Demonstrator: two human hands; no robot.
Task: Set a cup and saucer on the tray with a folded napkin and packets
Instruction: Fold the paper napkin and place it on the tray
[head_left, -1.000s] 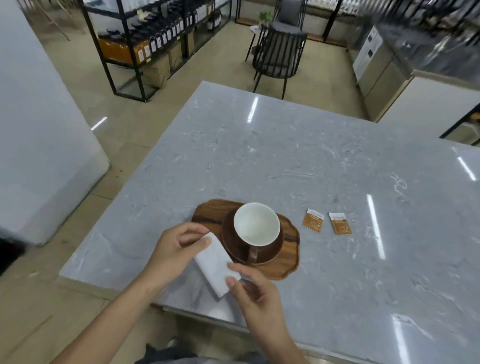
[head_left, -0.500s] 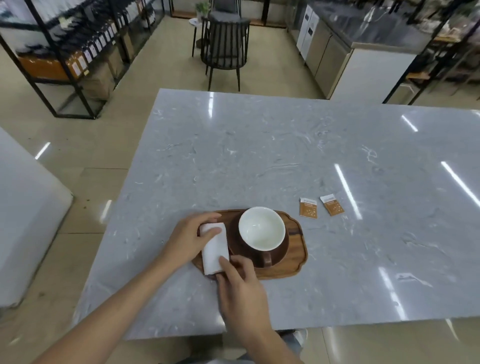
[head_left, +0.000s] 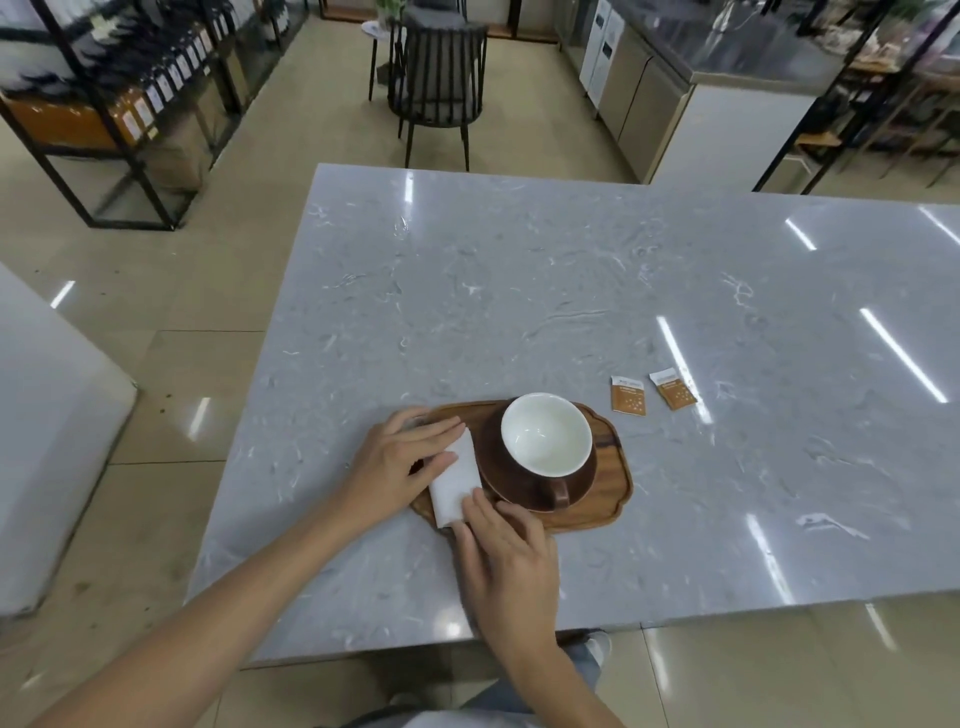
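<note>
On the wooden tray (head_left: 608, 512), the white folded napkin (head_left: 456, 480) lies just left of the brown saucer (head_left: 519, 488) carrying the cup (head_left: 545, 434), pressed flat by the left hand (head_left: 400, 467) and right hand (head_left: 501, 556), fingers straight and loosely together, while 2 packets (head_left: 652, 392) lie on the table beyond the tray's right end.

No legible text; print on packets (head_left: 628, 397) & shelf tags too small.
</note>
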